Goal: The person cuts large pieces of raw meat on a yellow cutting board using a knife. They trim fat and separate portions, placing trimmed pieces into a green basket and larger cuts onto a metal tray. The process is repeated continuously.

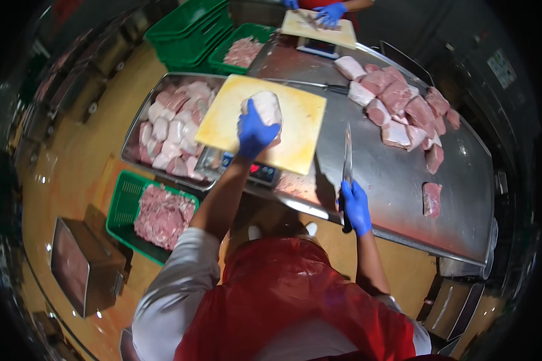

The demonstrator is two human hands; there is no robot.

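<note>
My left hand [257, 130], in a blue glove, rests on a pale slab of raw meat [266, 103], gripping its near side. The slab lies on a yellowish-white cutting board [304, 117], which sits tilted on a digital scale [264, 173]. To the right of the board, my gloved right hand [356, 207] is closed round the black handle of a long knife [348, 150]. Its blade points up and away from me, apart from the meat. The underside of the slab is hidden.
Large meat chunks [397, 99] are heaped on the steel table [367, 144], with one piece [432, 200] apart. A steel tray [126, 141] of cut meat stands left. Green crates [115, 201] hold trimmings. Across the table, a co-worker's gloved hands [330, 13] work at another board [343, 35].
</note>
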